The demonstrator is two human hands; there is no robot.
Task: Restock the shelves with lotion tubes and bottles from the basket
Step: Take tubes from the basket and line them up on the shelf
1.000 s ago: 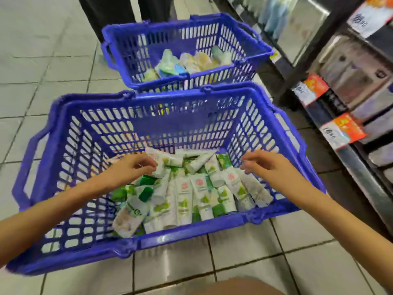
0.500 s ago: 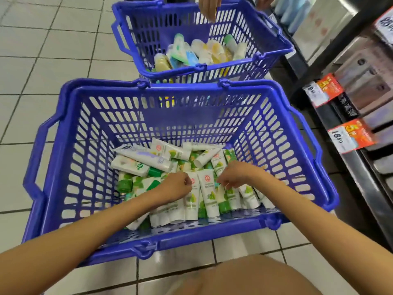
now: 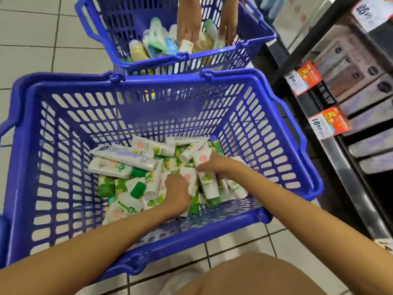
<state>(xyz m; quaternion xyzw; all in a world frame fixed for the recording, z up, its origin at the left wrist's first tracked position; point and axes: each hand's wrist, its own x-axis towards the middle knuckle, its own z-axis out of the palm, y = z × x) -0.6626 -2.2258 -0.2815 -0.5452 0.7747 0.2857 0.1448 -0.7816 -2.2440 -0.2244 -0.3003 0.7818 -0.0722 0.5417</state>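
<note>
A large blue slotted plastic basket (image 3: 148, 103) stands on the pale tiled floor (image 3: 27, 50). A loose heap of white and green plastic lotion tubes (image 3: 127, 167) lies on its bottom, spread from the middle toward the near right corner. Both hands are down in the heap, close together but not touching. The right hand (image 3: 215, 165) is on the side of the basket's right wall, its fingers curled round a white tube with a red round mark (image 3: 202, 159) whose flat end points toward the far wall. The left hand (image 3: 177, 191) sits closer to the near wall, knuckles up, fingers bent down against another white red-marked tube (image 3: 188, 177); whether it actually grips that one cannot be told. A white bottle with a green cap (image 3: 128, 204) lies at the heap's left edge. Beyond the far wall stands a second blue plastic basket (image 3: 212, 60) holding pastel tubes (image 3: 138, 51), and another person's two hands (image 3: 189, 24) reach into it. Along the right runs a dark shelf (image 3: 340, 167) with orange price tags (image 3: 328, 122).
</note>
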